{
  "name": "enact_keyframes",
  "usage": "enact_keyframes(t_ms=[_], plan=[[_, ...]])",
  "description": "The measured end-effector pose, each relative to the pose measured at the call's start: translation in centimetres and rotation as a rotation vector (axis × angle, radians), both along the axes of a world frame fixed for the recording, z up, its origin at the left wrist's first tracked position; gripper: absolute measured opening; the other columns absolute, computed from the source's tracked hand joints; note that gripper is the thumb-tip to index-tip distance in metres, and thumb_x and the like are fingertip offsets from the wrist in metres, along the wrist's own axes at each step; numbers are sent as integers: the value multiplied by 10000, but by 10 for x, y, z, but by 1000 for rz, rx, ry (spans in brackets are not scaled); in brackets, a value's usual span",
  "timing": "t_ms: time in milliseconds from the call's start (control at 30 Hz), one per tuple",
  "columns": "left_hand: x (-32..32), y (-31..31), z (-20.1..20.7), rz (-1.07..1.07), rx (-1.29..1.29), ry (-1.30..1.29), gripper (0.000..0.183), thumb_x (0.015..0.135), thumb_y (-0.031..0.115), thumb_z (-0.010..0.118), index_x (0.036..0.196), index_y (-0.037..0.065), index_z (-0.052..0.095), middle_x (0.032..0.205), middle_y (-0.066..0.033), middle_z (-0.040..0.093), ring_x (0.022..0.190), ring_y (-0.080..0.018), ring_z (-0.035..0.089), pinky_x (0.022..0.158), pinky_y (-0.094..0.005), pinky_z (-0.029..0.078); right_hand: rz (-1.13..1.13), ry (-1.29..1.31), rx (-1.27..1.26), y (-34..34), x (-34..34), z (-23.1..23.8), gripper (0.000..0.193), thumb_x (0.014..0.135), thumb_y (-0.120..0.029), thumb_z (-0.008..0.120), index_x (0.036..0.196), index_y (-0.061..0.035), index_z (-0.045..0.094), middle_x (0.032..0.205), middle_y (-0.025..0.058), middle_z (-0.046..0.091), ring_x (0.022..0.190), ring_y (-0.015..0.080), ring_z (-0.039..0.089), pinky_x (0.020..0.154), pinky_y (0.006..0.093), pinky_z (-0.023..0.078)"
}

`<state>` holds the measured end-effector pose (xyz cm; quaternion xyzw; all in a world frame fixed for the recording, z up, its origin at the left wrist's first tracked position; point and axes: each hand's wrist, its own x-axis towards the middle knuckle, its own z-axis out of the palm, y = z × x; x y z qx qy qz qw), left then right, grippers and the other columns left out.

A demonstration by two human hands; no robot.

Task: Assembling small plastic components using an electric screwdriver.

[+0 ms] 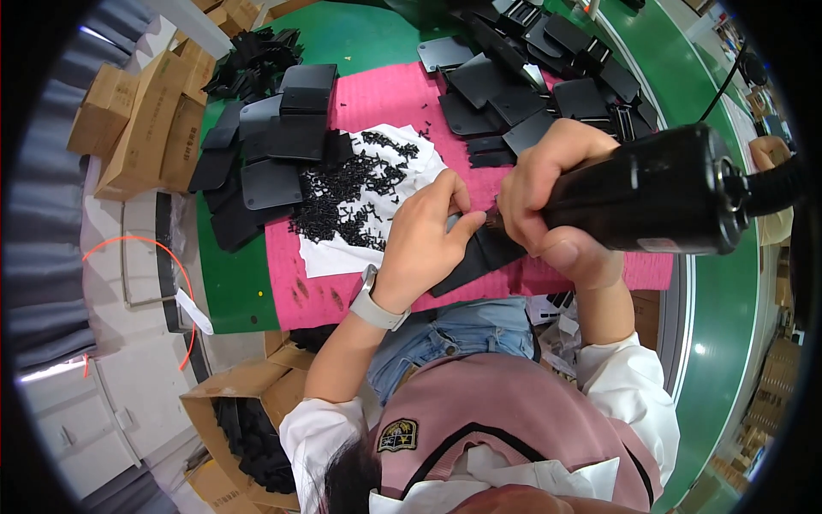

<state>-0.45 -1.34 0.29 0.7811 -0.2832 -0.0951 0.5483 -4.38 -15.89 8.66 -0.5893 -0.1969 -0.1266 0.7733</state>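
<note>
My right hand is wrapped round a thick black electric screwdriver, its cable running off to the right. The tool lies nearly level, and its tip points left toward my left hand. The thumb and fingers of my left hand are pinched together close to that tip; whatever lies between them is too small or hidden to name. Beneath both hands is a flat black plastic part, partly covered by the fingers. Just left of my left hand, many small black screws lie scattered on a white cloth.
A pink foam mat covers part of the green table. Stacks of black plates stand on the left, with more black parts at the back right. An open carton of black pieces sits below the left table edge.
</note>
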Motion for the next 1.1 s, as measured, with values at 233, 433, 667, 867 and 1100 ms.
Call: enact_keyframes(t_ms=[233,433,667,867,1100], plan=[[2,1,-4,-1,-3,0,249,729,75,672,742,5,434,649,-133,494,614,-317,498,568,-398,374,69,48,-16,-3,3,-1,436,676,-248,819,821,-17,479,566,27,478,452,104,442,416,221,345],[2,2,4,-24,66,-63,263,713,65,673,694,8,417,628,-126,463,621,-325,488,570,-409,370,35,69,-163,-7,-1,-3,369,670,-183,799,770,-12,488,558,37,494,438,112,454,422,233,392],[4,4,18,6,144,-227,191,715,78,672,700,7,495,643,-110,468,686,-309,505,595,-404,398,155,-253,-145,-26,2,-4,379,675,-188,799,870,-10,527,566,34,525,392,127,468,393,253,392],[53,4,15,150,253,-741,112,708,79,667,807,33,643,727,-83,542,766,-278,540,662,-380,456,503,-394,190,-48,-4,6,470,700,-250,806,962,4,509,616,54,553,448,164,532,398,266,404],[71,2,8,-154,398,-718,106,677,80,696,739,27,629,748,-77,567,782,-268,549,691,-374,462,493,-414,59,-52,-13,4,412,729,-295,779,921,-50,509,587,29,588,400,149,558,427,273,473]])
